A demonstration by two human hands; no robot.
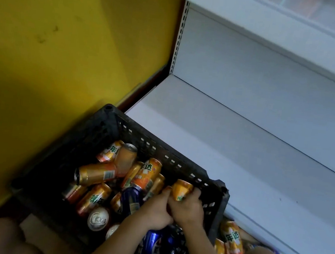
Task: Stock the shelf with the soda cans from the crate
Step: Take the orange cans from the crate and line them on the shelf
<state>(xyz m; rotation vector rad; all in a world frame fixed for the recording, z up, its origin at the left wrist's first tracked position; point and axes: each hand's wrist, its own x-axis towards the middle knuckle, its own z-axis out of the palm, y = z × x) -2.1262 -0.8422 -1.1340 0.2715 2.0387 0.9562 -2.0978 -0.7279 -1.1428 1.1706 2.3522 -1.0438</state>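
A black plastic crate (108,124) stands on the floor and holds several orange soda cans (96,173) and some blue soda cans (131,200), lying jumbled. Both my hands are inside its right corner. My right hand (189,209) is shut on an orange can (181,188), tilted against the crate wall. My left hand (156,211) is curled right beside it, thumb touching that can; what its fingers enclose is hidden. The white bottom shelf (222,154) behind the crate carries no cans.
A yellow wall (56,51) runs along the left of the crate. More orange cans (231,240) lie on the floor outside the crate's right side, below the shelf's front edge. An upper white shelf (277,35) overhangs. My knees show at the bottom corners.
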